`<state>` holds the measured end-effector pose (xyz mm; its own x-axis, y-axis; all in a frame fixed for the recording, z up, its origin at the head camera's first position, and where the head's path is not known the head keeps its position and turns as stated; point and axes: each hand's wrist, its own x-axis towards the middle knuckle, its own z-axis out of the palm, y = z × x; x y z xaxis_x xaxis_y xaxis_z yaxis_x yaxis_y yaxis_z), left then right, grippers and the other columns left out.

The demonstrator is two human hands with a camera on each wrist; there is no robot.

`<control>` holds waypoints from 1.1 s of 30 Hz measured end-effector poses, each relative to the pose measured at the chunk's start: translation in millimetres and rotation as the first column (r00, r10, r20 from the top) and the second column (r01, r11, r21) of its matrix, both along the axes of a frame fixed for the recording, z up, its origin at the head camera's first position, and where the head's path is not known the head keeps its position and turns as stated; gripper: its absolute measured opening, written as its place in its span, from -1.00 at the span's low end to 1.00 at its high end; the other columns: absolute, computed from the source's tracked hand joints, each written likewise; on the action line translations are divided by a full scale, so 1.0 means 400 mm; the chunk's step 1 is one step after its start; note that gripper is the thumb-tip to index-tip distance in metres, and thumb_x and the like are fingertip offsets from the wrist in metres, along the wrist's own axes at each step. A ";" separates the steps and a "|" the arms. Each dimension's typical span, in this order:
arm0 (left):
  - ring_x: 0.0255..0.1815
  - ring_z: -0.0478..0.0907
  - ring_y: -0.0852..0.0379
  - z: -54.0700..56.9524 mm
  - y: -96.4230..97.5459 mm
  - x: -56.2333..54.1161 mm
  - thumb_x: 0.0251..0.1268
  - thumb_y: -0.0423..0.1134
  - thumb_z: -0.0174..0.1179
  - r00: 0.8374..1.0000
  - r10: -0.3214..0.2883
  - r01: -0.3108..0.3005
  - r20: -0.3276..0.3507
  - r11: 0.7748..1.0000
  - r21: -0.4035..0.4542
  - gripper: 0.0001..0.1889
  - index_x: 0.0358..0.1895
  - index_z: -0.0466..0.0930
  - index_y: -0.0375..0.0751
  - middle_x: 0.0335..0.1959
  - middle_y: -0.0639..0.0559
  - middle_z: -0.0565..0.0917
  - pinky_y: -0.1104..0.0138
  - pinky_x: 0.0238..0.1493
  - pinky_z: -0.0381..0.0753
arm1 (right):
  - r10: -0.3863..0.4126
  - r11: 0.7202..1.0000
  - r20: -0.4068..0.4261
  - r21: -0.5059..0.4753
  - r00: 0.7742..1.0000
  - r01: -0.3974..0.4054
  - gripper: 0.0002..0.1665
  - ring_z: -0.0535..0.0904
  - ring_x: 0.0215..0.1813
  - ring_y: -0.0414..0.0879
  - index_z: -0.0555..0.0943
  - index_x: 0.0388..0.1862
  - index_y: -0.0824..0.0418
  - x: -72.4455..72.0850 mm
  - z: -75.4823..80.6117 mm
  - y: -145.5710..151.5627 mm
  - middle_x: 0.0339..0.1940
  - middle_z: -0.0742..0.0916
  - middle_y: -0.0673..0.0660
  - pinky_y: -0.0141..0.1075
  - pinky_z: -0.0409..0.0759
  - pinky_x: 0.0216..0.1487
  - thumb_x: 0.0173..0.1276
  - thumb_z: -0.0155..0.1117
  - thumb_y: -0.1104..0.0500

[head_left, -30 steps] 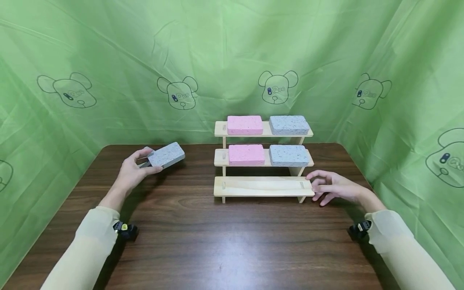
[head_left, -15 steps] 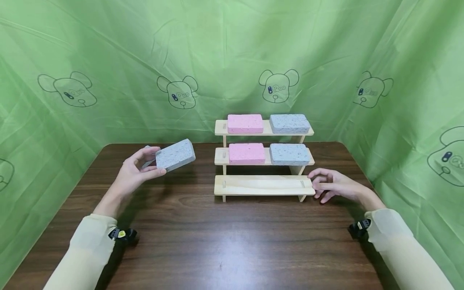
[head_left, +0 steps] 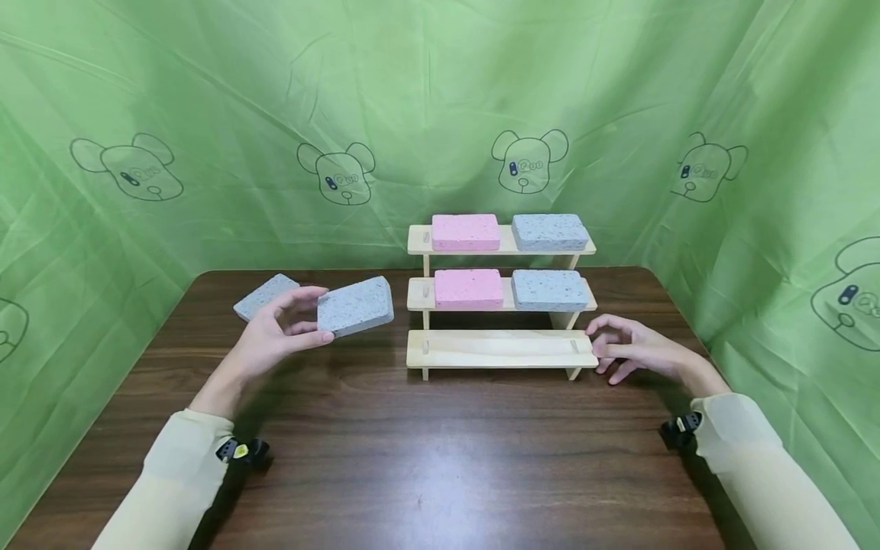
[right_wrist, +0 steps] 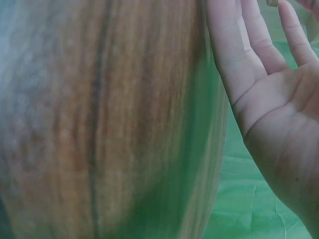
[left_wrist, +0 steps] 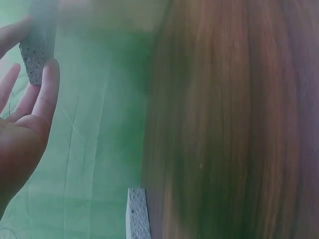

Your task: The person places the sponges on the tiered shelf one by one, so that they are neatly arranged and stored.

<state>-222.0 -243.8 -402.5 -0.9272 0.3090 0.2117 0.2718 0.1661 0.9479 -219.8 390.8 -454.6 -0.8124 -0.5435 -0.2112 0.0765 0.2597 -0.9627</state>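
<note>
Pinching a speckled blue rectangular sponge (head_left: 355,307), a left hand (head_left: 270,336) is carrying it rightward above the brown wood-grain table (head_left: 412,458), exposing more of a second blue sponge (head_left: 264,296) behind; a right hand (head_left: 642,351), fingers relaxed, is still touching the pale wooden three-tier rack (head_left: 502,350).

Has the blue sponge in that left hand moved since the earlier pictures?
Yes: the held blue sponge has moved rightward, nearer the wooden rack.

The top and sides are filled by creased green cloth (head_left: 412,76) printed with animal faces (head_left: 344,179). Below, a brown wooden table (head_left: 344,458) is marked by pale glare (head_left: 443,466) at bottom centre.
</note>
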 end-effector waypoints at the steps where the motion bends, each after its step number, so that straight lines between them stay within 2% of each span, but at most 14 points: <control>1: 0.15 0.56 -0.11 0.001 0.005 0.001 0.11 -0.46 0.50 1.000 -0.007 0.007 -0.010 1.000 -0.008 -0.25 0.41 0.40 -0.25 0.32 -0.13 0.45 0.32 0.10 0.64 | 0.002 1.000 -0.002 0.001 1.000 -0.002 -0.65 0.71 -0.16 0.19 0.35 0.22 0.17 -0.002 0.001 0.000 -0.10 0.70 0.27 0.23 0.70 -0.28 0.54 0.12 0.35; 6: 0.19 0.55 -0.06 -0.002 0.032 -0.001 0.09 -0.46 0.51 0.998 -0.055 0.055 -0.041 0.998 -0.004 -0.27 0.38 0.44 -0.23 0.31 -0.16 0.48 0.28 0.12 0.63 | 0.021 1.000 -0.001 -0.009 1.000 -0.021 -0.65 0.72 -0.16 0.19 0.33 0.21 0.17 -0.005 0.007 0.001 -0.11 0.70 0.26 0.18 0.72 -0.29 0.54 0.09 0.36; 13: 0.23 0.51 -0.10 -0.007 0.082 0.003 0.07 -0.42 0.54 0.993 -0.116 0.116 -0.015 0.993 -0.010 -0.27 0.37 0.47 -0.18 0.32 -0.12 0.50 0.23 0.18 0.60 | 0.057 0.998 0.009 -0.032 0.998 -0.057 -0.65 0.72 -0.16 0.25 0.29 0.20 0.17 0.015 -0.003 0.010 -0.15 0.70 0.22 0.20 0.71 -0.29 0.53 0.08 0.37; 18: 0.29 0.48 -0.15 -0.012 0.108 0.010 0.06 -0.43 0.54 0.989 -0.150 0.150 -0.009 0.989 -0.011 -0.25 0.38 0.45 -0.23 0.35 -0.11 0.50 0.19 0.21 0.58 | 0.067 0.997 0.036 -0.030 0.997 -0.066 -0.65 0.72 -0.14 0.25 0.28 0.20 0.15 0.023 -0.016 0.020 -0.14 0.71 0.24 0.18 0.71 -0.35 0.54 0.03 0.40; 25: 0.29 0.48 -0.15 -0.009 0.140 0.022 0.06 -0.45 0.54 0.981 -0.192 0.192 -0.026 0.981 -0.015 -0.28 0.35 0.48 -0.20 0.34 -0.10 0.51 0.16 0.20 0.60 | 0.077 0.997 0.070 -0.032 0.995 -0.075 -0.63 0.71 -0.12 0.29 0.26 0.22 0.18 0.002 -0.011 0.014 -0.07 0.70 0.33 0.13 0.72 -0.39 0.54 0.03 0.39; 30: 0.25 0.52 -0.08 -0.003 0.165 0.025 0.05 -0.44 0.55 0.976 -0.214 0.213 -0.046 0.977 -0.016 -0.29 0.33 0.49 -0.19 0.31 -0.10 0.53 0.14 0.18 0.61 | 0.105 0.994 0.102 -0.052 0.989 -0.100 -0.63 0.71 -0.09 0.29 0.26 0.22 0.14 -0.017 -0.007 0.002 -0.07 0.70 0.28 0.13 0.73 -0.32 0.55 -0.01 0.41; 33: 0.24 0.53 -0.15 -0.003 0.186 0.025 0.05 -0.44 0.54 0.971 -0.239 0.239 -0.030 0.971 0.003 -0.30 0.32 0.50 -0.17 0.29 -0.10 0.55 0.13 0.17 0.62 | 0.116 0.992 0.096 -0.056 0.989 -0.111 -0.63 0.71 -0.10 0.28 0.27 0.21 0.13 -0.021 -0.001 -0.001 -0.08 0.71 0.26 0.17 0.72 -0.29 0.54 -0.01 0.42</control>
<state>-211.9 -169.5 -403.6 -0.8201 0.5194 0.2399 0.3302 0.0872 0.9399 -228.4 390.5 -454.9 -0.7215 -0.6428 -0.2574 0.1446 0.2236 -0.9639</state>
